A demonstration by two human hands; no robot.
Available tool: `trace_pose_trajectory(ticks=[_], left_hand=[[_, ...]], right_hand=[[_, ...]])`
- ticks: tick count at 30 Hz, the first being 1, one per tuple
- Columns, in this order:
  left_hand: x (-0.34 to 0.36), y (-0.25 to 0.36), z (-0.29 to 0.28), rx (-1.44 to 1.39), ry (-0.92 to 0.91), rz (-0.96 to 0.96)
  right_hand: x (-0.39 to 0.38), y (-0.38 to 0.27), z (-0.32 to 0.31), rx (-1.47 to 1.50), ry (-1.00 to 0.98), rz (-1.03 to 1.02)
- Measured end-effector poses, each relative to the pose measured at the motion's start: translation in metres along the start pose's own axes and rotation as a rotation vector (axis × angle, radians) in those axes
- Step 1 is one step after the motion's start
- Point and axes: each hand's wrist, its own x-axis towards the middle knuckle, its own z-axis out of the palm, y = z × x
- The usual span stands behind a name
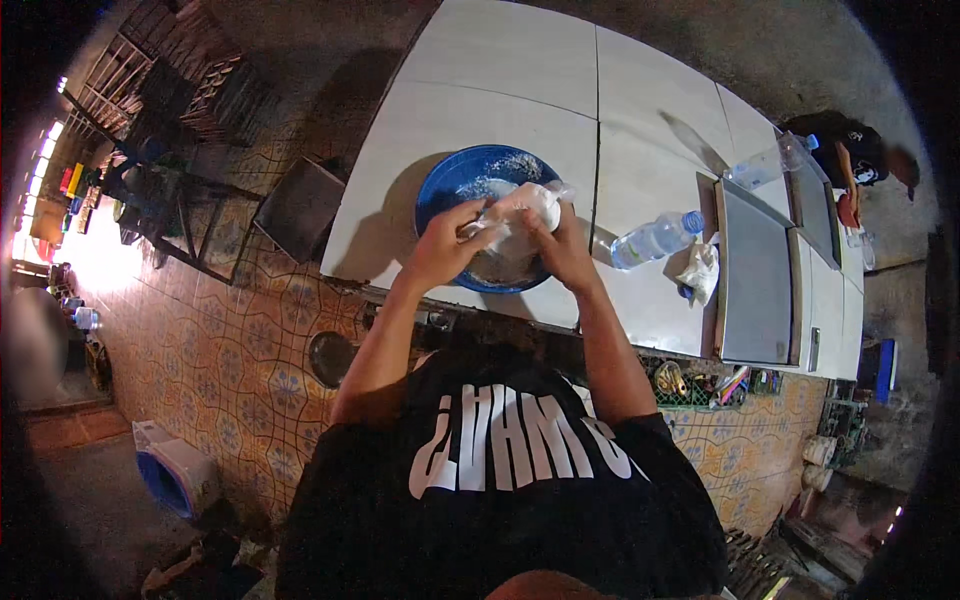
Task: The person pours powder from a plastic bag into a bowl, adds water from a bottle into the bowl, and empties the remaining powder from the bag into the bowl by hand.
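Note:
A clear plastic bag with white powder in it (541, 207) is held between my two hands, over a round blue basin (431, 190). My left hand (452, 242) grips the bag's left side, fingers curled round the plastic. On the other side, my right hand (566, 252) has its fingers closed on the bag too. White powder (513, 165) lies inside the basin and clings to its far wall. The hands and bag hide much of the basin's middle.
The basin stands on a white tiled table (505, 55). To its right are a clear water bottle (650, 241), a small white bag (702, 272) and a grey metal tray (756, 290). A larger clear bottle (757, 170) lies farther off, near another person (852, 150).

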Motion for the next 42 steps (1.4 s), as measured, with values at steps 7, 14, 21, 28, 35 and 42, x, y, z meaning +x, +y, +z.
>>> trace_pose_trajectory(ticks=[7,14,21,28,35,42], left_hand=[[0.004,0.007,0.025,0.072,0.020,0.155],[0.001,0.019,0.014,0.270,-0.018,0.084],[0.006,0.024,0.008,0.212,0.032,0.108],[0.007,0.031,0.014,0.335,0.134,0.087],[0.009,0.022,0.000,0.280,0.193,0.153],[0.010,0.001,-0.010,0.054,0.153,0.040]], right_hand=[[0.008,0.015,0.021,0.039,0.018,-0.146],[0.007,0.002,-0.003,-0.096,-0.137,-0.117],[0.012,0.006,-0.008,-0.108,-0.214,-0.061],[0.010,-0.022,-0.003,-0.243,-0.149,-0.163],[0.011,-0.010,-0.005,-0.235,-0.020,-0.101],[0.006,0.013,-0.003,0.039,0.010,-0.037]])
